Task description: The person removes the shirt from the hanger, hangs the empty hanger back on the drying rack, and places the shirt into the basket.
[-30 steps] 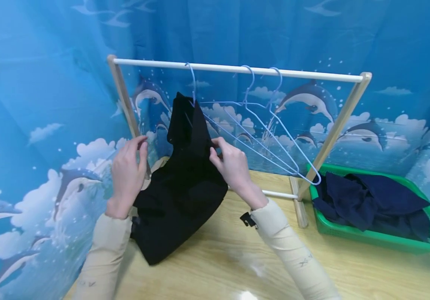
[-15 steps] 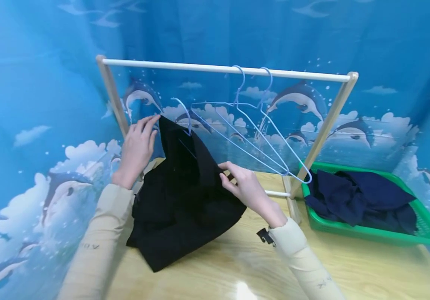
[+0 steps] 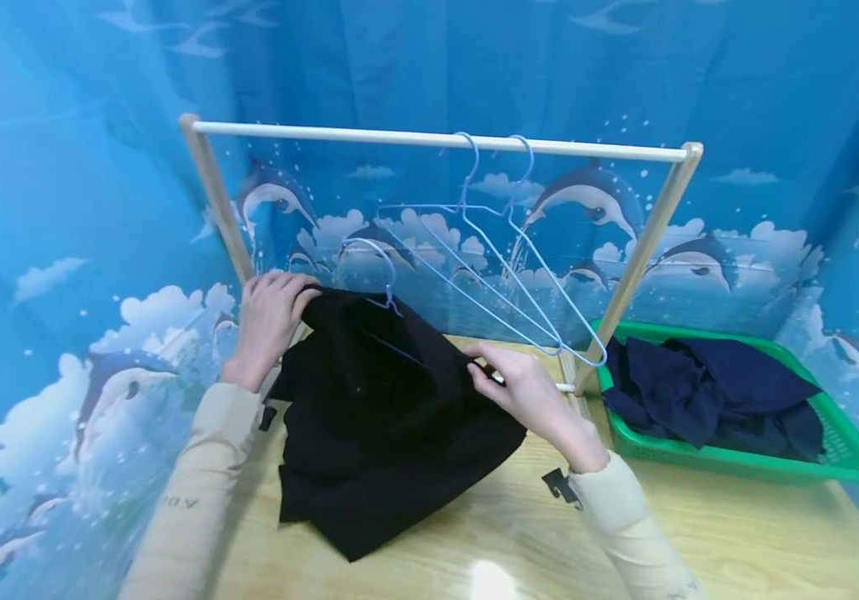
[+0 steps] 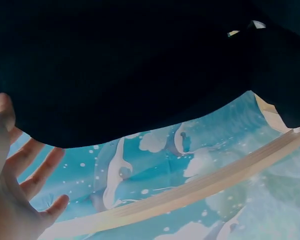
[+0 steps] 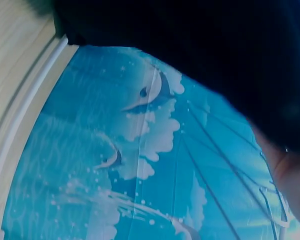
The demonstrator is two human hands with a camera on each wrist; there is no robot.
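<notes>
A black garment (image 3: 399,433) droops in loose folds over the table, its lower edge near the tabletop. From its opening rises the hook of a light blue clothes hanger (image 3: 390,275); the hanger's lower part is mostly hidden in the cloth. My left hand (image 3: 270,321) pinches the garment's upper left edge. In the left wrist view the thumb of the left hand (image 4: 20,185) lies against the cloth and the other fingers spread beyond it. On the other side, my right hand (image 3: 522,392) pinches the right edge between thumb and fingers.
Behind the garment stands a rack with a white rail (image 3: 354,133) and wooden legs. Two bare hangers (image 3: 500,250) hang from the rail, right of its middle. At the right, a green basket (image 3: 736,475) holds dark navy cloth (image 3: 714,387). A dolphin-print curtain surrounds the table.
The garment and its hanger have come off the rail and moved down toward me. My left hand has taken hold of the upper left edge; my right hand has moved down and right.
</notes>
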